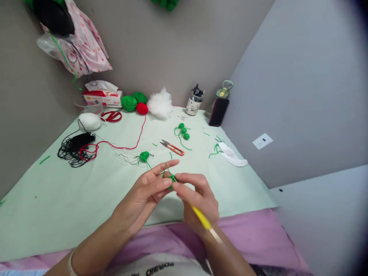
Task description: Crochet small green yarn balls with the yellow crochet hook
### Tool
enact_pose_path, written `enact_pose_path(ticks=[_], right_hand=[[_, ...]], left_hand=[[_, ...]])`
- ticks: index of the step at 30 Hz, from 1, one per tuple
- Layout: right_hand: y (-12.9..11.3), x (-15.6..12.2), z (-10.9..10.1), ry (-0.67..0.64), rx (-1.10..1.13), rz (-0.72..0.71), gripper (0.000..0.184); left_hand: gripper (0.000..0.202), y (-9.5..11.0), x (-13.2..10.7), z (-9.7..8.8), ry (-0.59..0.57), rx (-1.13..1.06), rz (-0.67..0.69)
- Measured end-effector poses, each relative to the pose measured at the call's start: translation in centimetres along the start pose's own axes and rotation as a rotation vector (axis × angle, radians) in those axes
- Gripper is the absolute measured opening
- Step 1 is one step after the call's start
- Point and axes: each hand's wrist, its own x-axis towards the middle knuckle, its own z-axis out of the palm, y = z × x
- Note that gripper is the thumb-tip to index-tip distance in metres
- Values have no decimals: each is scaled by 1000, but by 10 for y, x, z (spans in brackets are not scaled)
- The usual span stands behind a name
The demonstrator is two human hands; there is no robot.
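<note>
Near the front edge of the table, my left hand [153,183] pinches a small green crocheted piece [171,183] between thumb and fingers. Green yarn runs over its raised index finger. Closed around a crochet hook with a yellow handle [201,217] is my right hand [198,193], its fingertips meeting the green piece. The hook's tip is mostly hidden by fingers and yarn. Just beyond my left hand lies a small green yarn bundle [144,156], its strand leading toward my hands. Orange-handled thread snips [172,147] rest a little farther off.
Several small green balls [183,130] with loose tails lie mid-table. Black yarn [76,147], white yarn [89,121] and red scissors [111,116] are at left. Along the back stand a tissue box [102,99], red yarn [142,108], white stuffing [160,104], a pen cup [194,104] and a phone [219,112].
</note>
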Motion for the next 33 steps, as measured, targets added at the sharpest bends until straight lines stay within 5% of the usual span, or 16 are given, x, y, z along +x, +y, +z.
enact_pose_path(ticks=[9,14,20,27,30,33], right_hand=[[-14,23,-3,142,710,609,20],[-19,27,10,74,619,558,17],[-19,28,18,63,588,541,18],[-11,34,9,165,874,787,17],[-10,34,7,146,993,882,18],[-10,30,8,91,922,820,16]], left_hand=[[27,6,-12,-14,106,358,273],[27,5,-15,-17,36,319,248],[37,8,-16,-16,87,275,234],[48,16,-16,-17,-65,73,5],[41,11,-15,-14,-57,68,38],[37,3,-12,-9,-13,151,139]])
